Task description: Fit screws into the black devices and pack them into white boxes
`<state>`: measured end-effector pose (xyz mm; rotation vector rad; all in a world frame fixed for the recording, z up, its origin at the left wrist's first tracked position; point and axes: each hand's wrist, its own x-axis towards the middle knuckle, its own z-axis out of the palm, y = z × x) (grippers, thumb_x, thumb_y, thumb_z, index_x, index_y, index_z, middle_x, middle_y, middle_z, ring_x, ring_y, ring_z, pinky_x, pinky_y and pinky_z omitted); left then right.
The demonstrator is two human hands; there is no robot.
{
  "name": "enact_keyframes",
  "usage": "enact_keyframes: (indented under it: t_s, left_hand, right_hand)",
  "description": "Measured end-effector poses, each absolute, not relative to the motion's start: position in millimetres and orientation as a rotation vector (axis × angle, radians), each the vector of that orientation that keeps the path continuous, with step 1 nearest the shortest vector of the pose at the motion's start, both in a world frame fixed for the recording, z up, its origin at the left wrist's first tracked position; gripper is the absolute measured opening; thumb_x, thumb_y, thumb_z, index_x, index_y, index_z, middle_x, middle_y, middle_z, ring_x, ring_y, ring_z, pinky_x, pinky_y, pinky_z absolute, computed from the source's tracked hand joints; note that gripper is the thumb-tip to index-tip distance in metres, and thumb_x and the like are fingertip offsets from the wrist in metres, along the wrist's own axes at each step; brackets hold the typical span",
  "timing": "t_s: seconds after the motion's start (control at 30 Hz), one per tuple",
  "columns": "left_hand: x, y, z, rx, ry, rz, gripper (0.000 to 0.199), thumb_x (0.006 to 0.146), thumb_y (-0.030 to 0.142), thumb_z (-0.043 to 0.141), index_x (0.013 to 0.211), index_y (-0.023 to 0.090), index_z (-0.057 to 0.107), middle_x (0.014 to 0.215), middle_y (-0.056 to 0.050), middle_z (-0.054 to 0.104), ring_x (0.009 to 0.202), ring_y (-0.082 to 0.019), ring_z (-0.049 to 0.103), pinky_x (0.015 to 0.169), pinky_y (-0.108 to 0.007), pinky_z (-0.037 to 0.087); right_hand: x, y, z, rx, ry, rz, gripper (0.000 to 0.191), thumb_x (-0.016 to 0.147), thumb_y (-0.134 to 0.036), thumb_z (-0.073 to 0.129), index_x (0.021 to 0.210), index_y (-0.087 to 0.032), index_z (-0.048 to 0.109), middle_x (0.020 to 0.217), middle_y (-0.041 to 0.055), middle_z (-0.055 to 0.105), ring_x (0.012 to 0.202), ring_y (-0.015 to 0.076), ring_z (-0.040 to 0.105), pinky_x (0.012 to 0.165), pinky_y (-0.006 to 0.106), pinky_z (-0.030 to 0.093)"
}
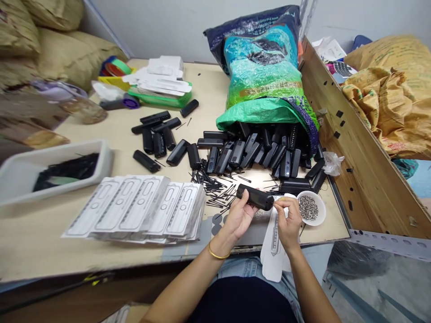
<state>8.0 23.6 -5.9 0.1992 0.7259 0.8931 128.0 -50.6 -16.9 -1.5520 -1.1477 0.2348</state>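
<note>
The left hand (240, 217) is clasped around a black case (255, 197), held just above the near edge of the desk (40, 242). The right hand (289, 220) has thumb and fingertips pinched together at the case's end; whether a small part sits between them, I cannot tell. Just beside it, a white bowl (321, 220) holds many small metal pieces (308, 207). Beyond, a printed sack (262, 72) gapes toward the person, more black cases (237, 152) heaped in and before its mouth. At left, a white tray (107, 159) contains thin dark pieces (67, 168); farther back, a green tray (158, 100) carries piled white cards (161, 80).
</note>
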Motion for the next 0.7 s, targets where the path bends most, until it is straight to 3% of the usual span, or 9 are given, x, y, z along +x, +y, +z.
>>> enact_keyframes:
  t_s: [0.33, 0.47, 0.57, 0.7]
  left_hand:
    - [10, 22, -7, 0.203, 0.725, 0.913, 0.017, 0.084, 0.025, 0.062, 0.094, 0.011, 0.061, 0.096, -0.011, 0.070, 0.102, -0.024, 0.064, 0.096, -0.043, 0.048]
    - [12, 23, -1, 0.177, 0.739, 0.891, 0.020, 0.084, 0.027, 0.061, 0.094, 0.010, 0.061, 0.094, -0.012, 0.070, 0.099, -0.024, 0.064, 0.097, -0.042, 0.048]
    - [-1, 25, 19, 0.254, 0.739, 1.043, 0.020, 0.084, 0.024, 0.062, 0.103, 0.018, 0.059, 0.099, -0.008, 0.068, 0.103, -0.024, 0.063, 0.098, -0.044, 0.046]
    - [-26, 24, 24, 0.528, 0.734, 1.124, 0.027, 0.078, 0.018, 0.066, 0.103, 0.025, 0.060, 0.097, -0.006, 0.069, 0.108, -0.027, 0.060, 0.099, -0.046, 0.044]
  right_hand:
    - [120, -48, -25, -1.483, -1.150, 0.194, 0.009, 0.087, -0.019, 0.053, 0.084, -0.022, 0.061, 0.079, 0.0033, 0.062, 0.078, 0.0184, 0.059, 0.070, 0.036, 0.049]
    - [107, -52, -42, -1.466, -1.092, 0.258, 0.017, 0.086, -0.021, 0.054, 0.103, -0.022, 0.060, 0.089, 0.0055, 0.064, 0.083, 0.0185, 0.061, 0.074, 0.037, 0.051]
    - [115, -62, -48, -1.534, -0.972, 0.388, 0.025, 0.087, -0.026, 0.054, 0.111, -0.021, 0.055, 0.098, 0.0073, 0.064, 0.086, 0.0179, 0.062, 0.077, 0.036, 0.051]
    - [158, -80, -38, -1.728, -0.895, 0.327, 0.018, 0.086, -0.031, 0.054, 0.099, -0.020, 0.061, 0.094, 0.0068, 0.065, 0.090, 0.0206, 0.061, 0.083, 0.037, 0.047]
